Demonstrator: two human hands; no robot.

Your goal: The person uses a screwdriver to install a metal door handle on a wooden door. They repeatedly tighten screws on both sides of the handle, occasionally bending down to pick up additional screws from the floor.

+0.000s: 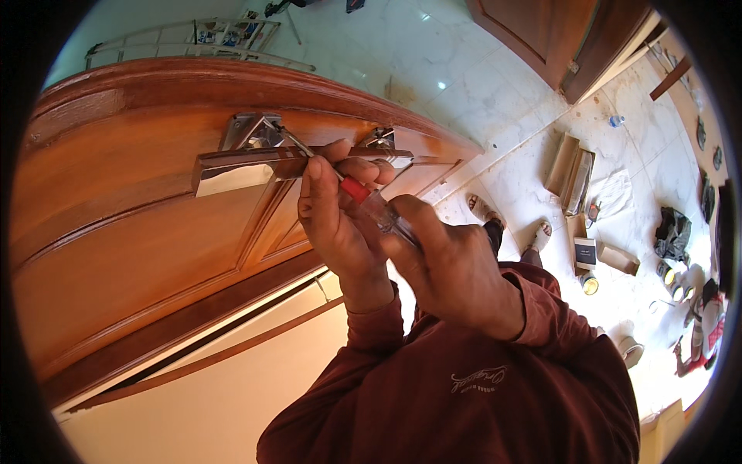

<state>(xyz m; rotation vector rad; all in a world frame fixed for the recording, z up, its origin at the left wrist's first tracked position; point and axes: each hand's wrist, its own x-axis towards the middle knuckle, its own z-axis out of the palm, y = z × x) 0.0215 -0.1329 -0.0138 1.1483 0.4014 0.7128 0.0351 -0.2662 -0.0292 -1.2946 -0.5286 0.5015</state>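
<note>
A screwdriver (356, 190) with a red collar and clear handle slants up to the left. Its tip meets the shiny metal mount (251, 131) of a long pull handle (232, 174). The handle, polished metal with a brown wood-like face, stands off the brown wooden door (139, 193). My right hand (460, 267) is closed round the screwdriver's clear grip. Thumb and fingers of my left hand (332, 216) pinch the thin shaft ahead of the collar, close against the pull handle. A second mount (379, 138) shows behind my left fingertips. Any screw under the tip is too small to make out.
A ladder (185, 37) lies beyond the door. Right of my feet, the marble floor (510, 170) holds open long cardboard boxes (568, 174), a small dark box (585, 253) and a black plastic bag (672, 232). Another person (705, 329) is at the far right. Another door (541, 35) stands upper right.
</note>
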